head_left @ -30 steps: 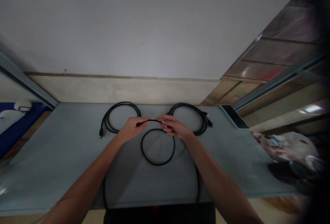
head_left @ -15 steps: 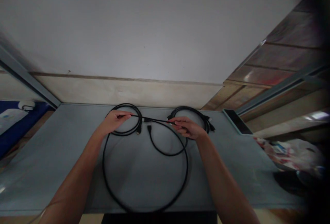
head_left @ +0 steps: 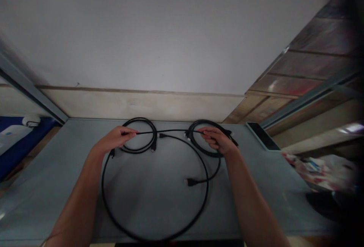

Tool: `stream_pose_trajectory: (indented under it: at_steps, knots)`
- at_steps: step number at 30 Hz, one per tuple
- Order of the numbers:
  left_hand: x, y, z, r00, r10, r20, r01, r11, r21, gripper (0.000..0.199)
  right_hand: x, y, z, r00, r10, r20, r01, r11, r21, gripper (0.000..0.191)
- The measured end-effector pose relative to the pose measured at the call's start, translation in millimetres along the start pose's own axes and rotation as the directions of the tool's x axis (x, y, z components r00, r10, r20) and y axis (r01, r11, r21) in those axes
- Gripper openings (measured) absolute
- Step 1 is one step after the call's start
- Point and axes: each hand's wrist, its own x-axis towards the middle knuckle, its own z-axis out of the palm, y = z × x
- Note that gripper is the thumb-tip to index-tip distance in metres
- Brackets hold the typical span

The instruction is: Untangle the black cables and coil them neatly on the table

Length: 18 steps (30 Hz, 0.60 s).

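Observation:
A black cable [head_left: 170, 130] is stretched nearly level between my hands above the grey table. My left hand [head_left: 115, 139] pinches it at the left, thumb against fingers. My right hand [head_left: 217, 140] grips it at the right, and part of it is hidden by the fingers. A wide loop [head_left: 155, 239] of black cable lies nearer to me, reaching the table's front edge. One cable plug [head_left: 192, 182] hangs or lies inside that loop; another plug [head_left: 162, 135] is just under the stretched span. Behind my left hand lies a coiled cable [head_left: 156, 135], and behind my right hand a second coil [head_left: 203, 152].
A phone-like flat device [head_left: 263, 136] lies at the table's back right. A wall [head_left: 142, 105] rises behind the grey table [head_left: 253, 186]. Plastic bags [head_left: 335, 169] are beyond the right edge, and a blue surface [head_left: 14, 156] is at the left.
My hands have moved apart, lengthening the span of cable between them. A plug formerly near the middle now appears lower and to the right. The large loop has widened to the left.

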Motion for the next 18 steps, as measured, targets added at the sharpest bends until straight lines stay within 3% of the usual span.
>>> stream_pose_trajectory:
  at_steps: [3, 9, 14, 18]
  knots:
    - [5, 0, 13.0, 0.997, 0.029, 0.07, -0.03, 1.0, 0.006, 0.056, 4, 3, 1, 0.999, 0.039, 0.036, -0.038, 0.999, -0.02, 0.041]
    - [31, -3, 63.5, 0.955, 0.292, 0.051, -0.294, 0.955, 0.032, 0.049, 9, 8, 21, 0.982, 0.077, 0.175, -0.077, 0.997, -0.005, 0.041]
    - [28, 10, 96.6, 0.951, 0.307, 0.022, -0.308, 0.95, 0.053, 0.046, 12, 14, 56, 0.967, 0.084, 0.241, -0.085, 0.996, -0.008, 0.037]
    - [23, 20, 106.5, 0.939, 0.344, 0.008, -0.344, 0.938, 0.046, 0.037, 12, 18, 75, 0.942, 0.101, 0.32, -0.109, 0.994, 0.007, 0.038]
